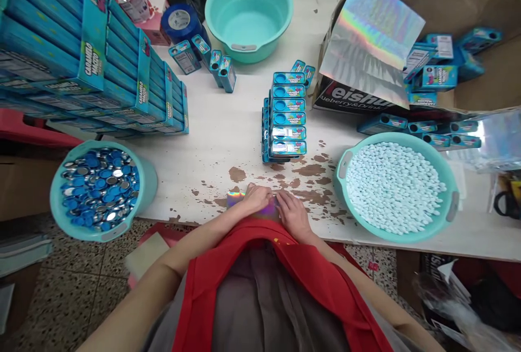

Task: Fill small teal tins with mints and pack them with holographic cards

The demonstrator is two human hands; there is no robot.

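Note:
At the table's front edge, a shiny rainbow-coloured foil sheet (266, 211) lies close against the red apron. My left hand (257, 198) rests over it with fingers bent and closed at its upper edge. Facing it, my right hand (293, 213) has its fingers curled at the sheet's right end. The fingertips of both hands nearly meet, and what lies right between them is too small to make out. Just beyond the hands stands a stacked block of small blue candy boxes (288, 119) with round holes in their tops.
A tub of blue and silver discs (100, 184) stands left, a tub of pale candies (396, 186) right, and a turquoise basin (248, 13) at the back. Stacked blue display cartons (93, 62) fill the left. A larger foil sheet (368, 37) hangs over a cardboard box (488, 91).

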